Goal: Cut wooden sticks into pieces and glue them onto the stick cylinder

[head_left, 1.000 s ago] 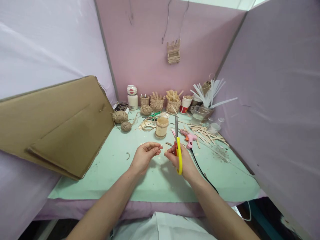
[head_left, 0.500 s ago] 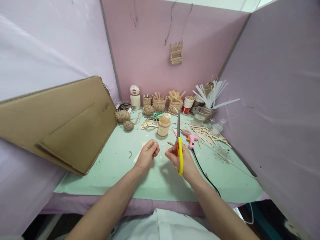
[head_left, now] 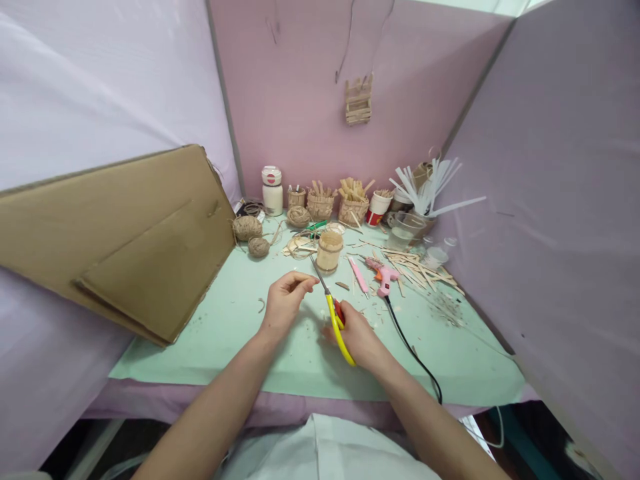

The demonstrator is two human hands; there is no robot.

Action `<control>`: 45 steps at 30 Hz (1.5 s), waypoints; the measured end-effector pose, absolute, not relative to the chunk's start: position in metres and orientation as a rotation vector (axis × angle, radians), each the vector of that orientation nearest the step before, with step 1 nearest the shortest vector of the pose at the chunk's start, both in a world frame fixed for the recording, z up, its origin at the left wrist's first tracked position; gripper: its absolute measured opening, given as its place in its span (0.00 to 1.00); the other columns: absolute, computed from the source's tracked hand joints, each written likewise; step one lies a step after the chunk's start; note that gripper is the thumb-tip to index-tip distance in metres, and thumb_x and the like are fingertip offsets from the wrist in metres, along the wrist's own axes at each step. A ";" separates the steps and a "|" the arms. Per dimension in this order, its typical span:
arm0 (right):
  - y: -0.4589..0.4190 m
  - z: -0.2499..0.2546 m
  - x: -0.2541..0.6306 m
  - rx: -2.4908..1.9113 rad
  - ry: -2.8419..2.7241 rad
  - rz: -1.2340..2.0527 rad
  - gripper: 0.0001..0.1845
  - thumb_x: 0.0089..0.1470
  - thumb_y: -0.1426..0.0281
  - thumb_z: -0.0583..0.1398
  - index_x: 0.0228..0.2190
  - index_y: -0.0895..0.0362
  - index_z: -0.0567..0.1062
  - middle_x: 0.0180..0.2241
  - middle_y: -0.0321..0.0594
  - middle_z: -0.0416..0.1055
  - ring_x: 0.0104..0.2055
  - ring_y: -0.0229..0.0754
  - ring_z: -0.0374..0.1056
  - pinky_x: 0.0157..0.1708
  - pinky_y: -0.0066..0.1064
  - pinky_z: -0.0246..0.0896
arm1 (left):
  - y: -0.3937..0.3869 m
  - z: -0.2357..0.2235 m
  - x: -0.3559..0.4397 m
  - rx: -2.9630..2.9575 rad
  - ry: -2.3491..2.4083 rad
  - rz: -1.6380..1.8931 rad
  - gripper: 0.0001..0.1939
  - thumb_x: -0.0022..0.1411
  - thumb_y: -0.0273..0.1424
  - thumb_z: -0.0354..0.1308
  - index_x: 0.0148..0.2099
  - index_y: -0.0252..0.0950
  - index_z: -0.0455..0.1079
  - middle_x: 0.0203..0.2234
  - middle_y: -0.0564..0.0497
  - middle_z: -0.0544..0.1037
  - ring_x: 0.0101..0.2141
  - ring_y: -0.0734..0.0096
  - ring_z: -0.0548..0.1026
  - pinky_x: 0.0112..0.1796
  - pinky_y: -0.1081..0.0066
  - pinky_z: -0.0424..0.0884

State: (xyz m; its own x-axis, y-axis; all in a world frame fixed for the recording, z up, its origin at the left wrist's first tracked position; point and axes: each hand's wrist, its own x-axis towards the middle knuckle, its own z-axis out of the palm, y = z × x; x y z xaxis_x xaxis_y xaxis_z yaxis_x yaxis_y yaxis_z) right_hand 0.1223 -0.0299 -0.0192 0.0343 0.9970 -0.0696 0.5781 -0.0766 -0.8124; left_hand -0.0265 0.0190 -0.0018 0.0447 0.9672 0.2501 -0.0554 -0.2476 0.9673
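My right hand (head_left: 358,335) grips yellow-handled scissors (head_left: 333,316) low over the green table top (head_left: 240,337). The blades tilt up and to the left, and their tip reaches my left hand (head_left: 283,303). My left hand hovers just left of the blades with the fingers curled and the fingertips pinched together; what they pinch is too small to make out. A small round pot of wooden sticks (head_left: 329,251) stands just behind both hands.
A big folded cardboard sheet (head_left: 120,233) leans over the table's left side. Twine balls (head_left: 247,228), a white jar (head_left: 273,191), stick baskets (head_left: 353,203) and cups line the back. A pink glue gun (head_left: 383,275) with its black cord (head_left: 415,357), and loose sticks (head_left: 417,268) lie at the right.
My right hand dropped toward the table and swung the scissors from upright to leaning left. My left hand loosened from a fist into a pinch at the blade tip.
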 end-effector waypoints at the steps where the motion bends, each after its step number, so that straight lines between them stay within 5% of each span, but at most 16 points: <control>1: -0.030 -0.018 0.123 -1.726 -1.600 0.914 0.13 0.37 0.67 0.61 0.22 0.54 0.59 0.21 0.29 0.61 0.23 0.36 0.54 0.22 0.27 0.47 | 0.018 -0.001 -0.026 1.370 1.015 1.408 0.06 0.51 0.33 0.60 0.30 0.35 0.71 0.26 0.51 0.74 0.30 0.72 0.69 0.33 0.73 0.63; 9: -0.033 -0.001 0.131 -1.293 -1.382 0.857 0.13 0.47 0.64 0.60 0.29 0.53 0.58 0.33 0.38 0.73 0.24 0.36 0.60 0.26 0.29 0.54 | 0.007 0.002 -0.021 1.802 1.027 1.524 0.06 0.50 0.32 0.62 0.25 0.38 0.69 0.26 0.51 0.73 0.31 0.69 0.69 0.35 0.70 0.63; 13: -0.032 0.009 0.139 -1.218 -1.397 0.775 0.16 0.48 0.64 0.60 0.27 0.52 0.56 0.32 0.37 0.73 0.21 0.34 0.55 0.23 0.28 0.52 | 0.008 -0.003 -0.019 1.994 0.944 1.345 0.06 0.52 0.34 0.61 0.26 0.39 0.69 0.26 0.50 0.73 0.33 0.66 0.69 0.39 0.66 0.64; 27: -0.032 0.016 0.149 -1.274 -1.630 0.856 0.11 0.48 0.66 0.59 0.30 0.53 0.60 0.31 0.36 0.71 0.27 0.37 0.62 0.26 0.30 0.57 | 0.010 -0.007 -0.019 2.261 0.965 1.132 0.07 0.56 0.35 0.57 0.29 0.39 0.69 0.29 0.49 0.75 0.34 0.67 0.70 0.40 0.66 0.61; 45: -0.031 0.007 0.151 -1.220 -1.612 0.874 0.09 0.51 0.66 0.58 0.32 0.53 0.60 0.39 0.41 0.73 0.30 0.37 0.63 0.27 0.28 0.55 | 0.009 -0.005 -0.018 2.136 0.899 1.277 0.06 0.54 0.35 0.60 0.28 0.39 0.69 0.27 0.50 0.74 0.33 0.68 0.70 0.39 0.68 0.63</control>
State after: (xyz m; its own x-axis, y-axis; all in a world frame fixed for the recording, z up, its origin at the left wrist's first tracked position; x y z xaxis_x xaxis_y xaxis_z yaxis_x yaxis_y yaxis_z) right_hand 0.1509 -0.0313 0.0071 -0.1024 0.9651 0.2410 0.3247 0.2614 -0.9090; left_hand -0.0185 0.0087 -0.0054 0.3452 0.7448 0.5710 0.2860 -0.6630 0.6919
